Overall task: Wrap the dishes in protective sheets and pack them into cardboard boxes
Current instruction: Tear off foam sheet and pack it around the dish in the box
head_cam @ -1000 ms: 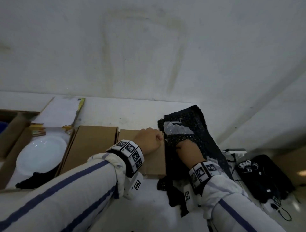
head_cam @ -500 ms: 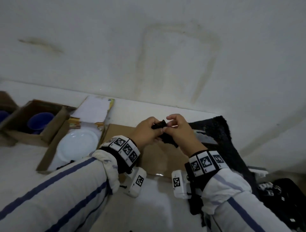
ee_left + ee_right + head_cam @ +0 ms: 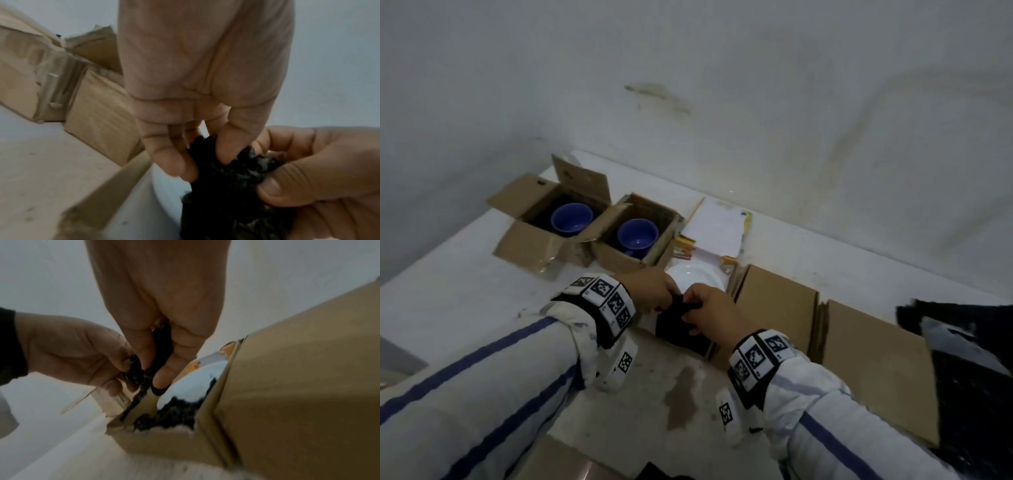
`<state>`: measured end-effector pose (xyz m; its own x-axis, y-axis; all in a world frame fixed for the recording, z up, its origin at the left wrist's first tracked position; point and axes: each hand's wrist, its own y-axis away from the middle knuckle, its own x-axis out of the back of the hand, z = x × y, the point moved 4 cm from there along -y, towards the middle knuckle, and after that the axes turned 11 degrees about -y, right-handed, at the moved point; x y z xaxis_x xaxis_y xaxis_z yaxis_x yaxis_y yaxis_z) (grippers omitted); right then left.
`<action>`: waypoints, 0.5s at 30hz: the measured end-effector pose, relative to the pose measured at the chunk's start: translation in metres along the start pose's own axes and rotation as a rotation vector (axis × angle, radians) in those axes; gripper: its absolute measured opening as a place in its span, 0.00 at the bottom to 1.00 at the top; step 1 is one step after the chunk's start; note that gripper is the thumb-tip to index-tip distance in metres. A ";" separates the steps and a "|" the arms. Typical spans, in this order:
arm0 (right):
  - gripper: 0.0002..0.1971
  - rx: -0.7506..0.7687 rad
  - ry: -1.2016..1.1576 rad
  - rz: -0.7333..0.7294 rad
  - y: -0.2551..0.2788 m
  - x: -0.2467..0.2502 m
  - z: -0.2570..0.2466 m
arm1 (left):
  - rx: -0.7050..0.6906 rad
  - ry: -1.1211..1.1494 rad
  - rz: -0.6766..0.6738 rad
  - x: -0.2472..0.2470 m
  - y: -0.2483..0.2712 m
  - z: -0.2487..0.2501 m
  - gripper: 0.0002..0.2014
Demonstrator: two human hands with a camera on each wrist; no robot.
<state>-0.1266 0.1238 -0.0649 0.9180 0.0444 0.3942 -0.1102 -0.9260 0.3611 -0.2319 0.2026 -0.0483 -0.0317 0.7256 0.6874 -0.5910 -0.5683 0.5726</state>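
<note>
A white plate (image 3: 695,277) lies in an open cardboard box (image 3: 287,386), on a black sheet that shows at its near edge. Just above that near edge my left hand (image 3: 659,291) and right hand (image 3: 705,308) meet, and both pinch a bunched black protective sheet (image 3: 678,325). In the left wrist view the left fingers (image 3: 170,159) and the right thumb (image 3: 269,191) grip the crumpled sheet (image 3: 226,178) over the plate (image 3: 164,186). From the right wrist, the sheet (image 3: 144,374) hangs down towards the plate (image 3: 197,379).
Two open boxes at the back left each hold a blue cup (image 3: 571,219) (image 3: 637,234). A paper stack (image 3: 717,226) lies behind the plate. Flat cardboard pieces (image 3: 774,305) (image 3: 876,359) lie to the right, then a pile of black sheets (image 3: 969,342). A white wall runs close behind.
Both hands picked a black sheet from the pile at the right and carried it left, from above the flat cardboard to over the plate's box. The head view swung left.
</note>
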 end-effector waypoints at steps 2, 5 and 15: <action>0.09 0.008 0.079 -0.009 -0.010 -0.018 0.002 | -0.021 -0.203 -0.004 0.000 0.002 -0.011 0.16; 0.08 0.045 0.245 -0.014 -0.019 -0.033 0.005 | -0.010 -0.332 -0.005 -0.003 -0.003 -0.025 0.11; 0.14 0.019 0.299 -0.093 -0.027 -0.046 0.005 | -0.023 -0.528 -0.100 -0.010 -0.019 -0.027 0.13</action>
<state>-0.1637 0.1450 -0.0973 0.7709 0.2345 0.5923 -0.0214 -0.9198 0.3919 -0.2415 0.2166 -0.0780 0.4319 0.4787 0.7644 -0.5879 -0.4933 0.6411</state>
